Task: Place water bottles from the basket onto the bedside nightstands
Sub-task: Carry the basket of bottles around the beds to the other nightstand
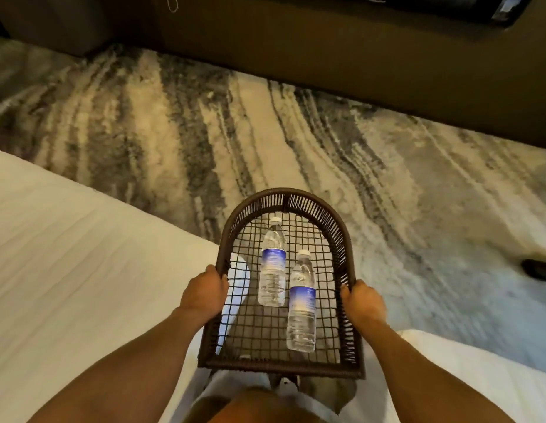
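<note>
I carry a dark brown woven basket (332,221) in front of me, arched at its far end with an open mesh floor. Two clear water bottles with blue labels lie flat in it, caps pointing away: one (273,264) nearer the middle, the other (302,303) closer to me on the right. My left hand (204,293) is shut on the basket's left rim. My right hand (361,303) is shut on the right rim. No nightstand is in view.
A white bed (67,254) fills the left; more white bedding (479,377) lies at lower right. Grey-and-beige streaked carpet (265,132) stretches ahead to a dark wall or furniture base (357,50). A dark shoe (538,268) shows at the right edge.
</note>
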